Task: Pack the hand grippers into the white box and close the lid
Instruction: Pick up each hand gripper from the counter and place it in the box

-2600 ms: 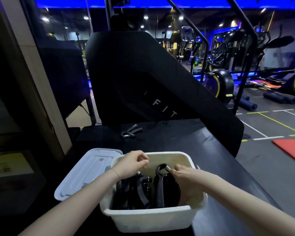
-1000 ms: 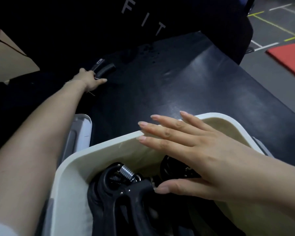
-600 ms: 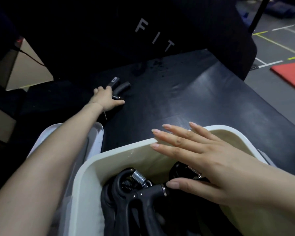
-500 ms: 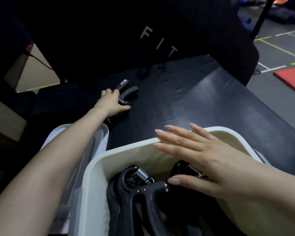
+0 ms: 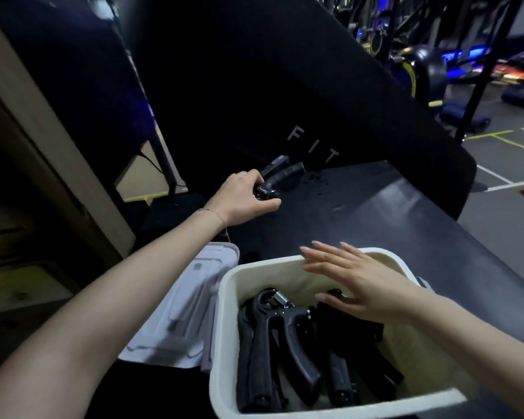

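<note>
White box: nearest to me, open, sitting at the near edge of the dark table. I see its pale rim and inner walls.
Packed grippers: several black hand grippers stand inside the box, handles pointing down toward me, one metal spring showing at the top left.
Right hand: I have it over the far right part of the box, fingers spread flat and holding nothing. The thumb lies just above a packed gripper; I cannot tell if it touches.
Lid: off the box, lying flat just beside its left wall, partly under my left forearm.
Left hand: reached out well beyond the box, fingers curled around the spring end of the loose gripper.
Loose gripper: black, at the far left of the table, its two handles sticking out away from my hand. I cannot tell if it is lifted.
Black panel: rises behind the table, with white letters FIT.
</note>
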A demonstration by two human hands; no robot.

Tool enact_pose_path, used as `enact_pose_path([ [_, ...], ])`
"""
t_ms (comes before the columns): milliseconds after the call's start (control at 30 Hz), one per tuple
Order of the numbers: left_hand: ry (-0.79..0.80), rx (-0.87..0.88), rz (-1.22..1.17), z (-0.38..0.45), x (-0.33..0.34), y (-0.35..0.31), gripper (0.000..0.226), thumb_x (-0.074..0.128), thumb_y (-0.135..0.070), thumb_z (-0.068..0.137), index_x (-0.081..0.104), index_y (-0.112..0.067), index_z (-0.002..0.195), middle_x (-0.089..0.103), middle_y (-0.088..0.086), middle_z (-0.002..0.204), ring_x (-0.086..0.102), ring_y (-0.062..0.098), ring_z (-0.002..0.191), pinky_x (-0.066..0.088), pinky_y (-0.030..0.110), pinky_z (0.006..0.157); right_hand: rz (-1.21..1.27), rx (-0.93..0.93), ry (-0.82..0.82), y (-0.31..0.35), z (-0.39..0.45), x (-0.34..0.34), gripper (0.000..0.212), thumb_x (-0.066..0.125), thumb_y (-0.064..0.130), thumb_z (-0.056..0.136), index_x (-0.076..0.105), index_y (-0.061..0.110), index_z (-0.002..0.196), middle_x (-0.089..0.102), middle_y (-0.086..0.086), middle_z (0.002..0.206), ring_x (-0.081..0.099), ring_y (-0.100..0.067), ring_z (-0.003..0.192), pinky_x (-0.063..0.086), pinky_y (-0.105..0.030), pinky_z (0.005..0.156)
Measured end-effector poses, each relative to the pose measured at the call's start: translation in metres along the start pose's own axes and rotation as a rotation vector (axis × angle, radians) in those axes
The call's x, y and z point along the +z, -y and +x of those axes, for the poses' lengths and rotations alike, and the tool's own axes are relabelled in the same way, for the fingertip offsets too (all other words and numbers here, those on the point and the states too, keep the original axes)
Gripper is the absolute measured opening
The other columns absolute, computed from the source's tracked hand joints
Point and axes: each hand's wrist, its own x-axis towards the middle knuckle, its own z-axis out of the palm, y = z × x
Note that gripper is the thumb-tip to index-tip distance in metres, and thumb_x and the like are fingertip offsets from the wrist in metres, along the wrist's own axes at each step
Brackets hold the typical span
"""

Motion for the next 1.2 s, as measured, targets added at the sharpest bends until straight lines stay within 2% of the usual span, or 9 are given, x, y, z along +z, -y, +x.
enact_pose_path([
  [100, -0.017, 0.012, -0.092, -0.028, -0.016, -0.027, 0.042, 0.058, -0.057, 0.074, 0.054, -0.019, 0.092, 0.06, 0.001, 0.095, 0.057, 0.019, 0.09, 0.042, 0.029, 0.077, -0.18, -0.055, -0.189, 0.005, -0.002, -0.009, 0.048, 0.051, 0.042, 0.083, 0.051, 0.021, 0.126, 0.039, -0.001, 0.148, 0.029, -0.019, 0.14, 0.033, -0.05, 0.108],
  [267, 0.009, 0.047, -0.173, -0.075, -0.03, -0.066, 0.048, 0.038, -0.068, 0.069, 0.051, -0.021, 0.069, 0.052, -0.005, 0.073, 0.052, 0.017, 0.069, 0.045, 0.036, 0.068, -0.319, -0.018, -0.464, 0.023, -0.001, -0.04, 0.056, 0.047, 0.038, 0.088, 0.041, 0.012, 0.138, 0.035, -0.006, 0.149, 0.028, -0.021, 0.14, 0.022, -0.042, 0.113],
  [367, 0.048, 0.077, -0.224, -0.099, -0.031, -0.085, 0.051, 0.036, -0.067, 0.073, 0.043, -0.019, 0.06, 0.045, -0.005, 0.065, 0.046, 0.014, 0.061, 0.039, 0.033, 0.061, -0.325, -0.02, -0.525, 0.031, 0.002, -0.057, 0.045, 0.043, 0.037, 0.089, 0.059, 0.01, 0.12, 0.06, -0.006, 0.128, 0.055, -0.021, 0.121, 0.042, -0.043, 0.102],
  [500, 0.105, 0.071, -0.288, -0.121, -0.032, -0.097, 0.058, 0.033, -0.07, 0.075, 0.038, -0.013, 0.062, 0.038, -0.004, 0.065, 0.037, 0.01, 0.058, 0.032, 0.027, 0.058, -0.137, -0.08, -0.409, 0.038, -0.009, -0.07, 0.044, 0.044, 0.043, 0.088, 0.064, 0.013, 0.112, 0.07, -0.001, 0.103, 0.067, -0.021, 0.089, 0.057, -0.036, 0.07],
  [700, 0.202, 0.011, -0.363, -0.139, -0.035, -0.107, 0.079, 0.033, -0.077, 0.071, 0.042, 0.001, 0.069, 0.034, 0.001, 0.063, 0.035, 0.013, 0.059, 0.028, 0.033, 0.06, -0.145, -0.163, -0.345, 0.04, -0.023, -0.067, 0.038, 0.049, 0.037, 0.088, 0.064, 0.012, 0.113, 0.068, -0.002, 0.097, 0.068, -0.024, 0.076, 0.056, -0.034, 0.061],
  [833, 0.118, 0.012, -0.477, -0.134, -0.042, -0.105, 0.065, 0.043, -0.078, 0.07, 0.047, -0.013, 0.062, 0.042, -0.006, 0.06, 0.042, 0.01, 0.057, 0.037, 0.027, 0.059, 0.042, -0.089, -0.453, 0.041, -0.033, -0.068, 0.031, 0.059, 0.029, 0.085, 0.066, 0.011, 0.109, 0.07, -0.001, 0.099, 0.068, -0.02, 0.08, 0.055, -0.032, 0.069],
  [967, 0.092, -0.052, -0.804, -0.129, -0.048, -0.107, 0.058, 0.054, -0.057, 0.084, 0.059, 0.001, 0.088, 0.06, 0.01, 0.081, 0.064, 0.022, 0.078, 0.059, 0.043, 0.078, 0.224, -0.006, -0.573, 0.042, -0.038, -0.07, 0.032, 0.064, 0.029, 0.083, 0.068, 0.008, 0.106, 0.071, -0.003, 0.092, 0.063, -0.008, 0.079, 0.048, -0.016, 0.072],
  [1067, -0.01, -0.044, -0.938, -0.127, -0.05, -0.117, 0.032, 0.049, -0.03, 0.095, 0.058, 0.001, 0.095, 0.065, 0.006, 0.083, 0.07, 0.018, 0.071, 0.059, 0.036, 0.075, 0.407, 0.09, -0.656, 0.048, -0.042, -0.074, 0.026, 0.067, 0.026, 0.079, 0.07, 0.012, 0.101, 0.071, 0.002, 0.086, 0.066, -0.006, 0.079, 0.05, -0.018, 0.071],
  [1200, -0.147, -0.028, -0.903, -0.12, -0.046, -0.123, 0.029, 0.049, -0.026, 0.097, 0.061, 0.0, 0.092, 0.063, 0.006, 0.078, 0.067, 0.013, 0.06, 0.059, 0.028, 0.062, 0.683, 0.16, -0.604, 0.059, -0.045, -0.076, 0.018, 0.066, 0.031, 0.078, 0.067, 0.022, 0.093, 0.073, 0.001, 0.082, 0.07, -0.007, 0.077, 0.055, -0.024, 0.072],
])
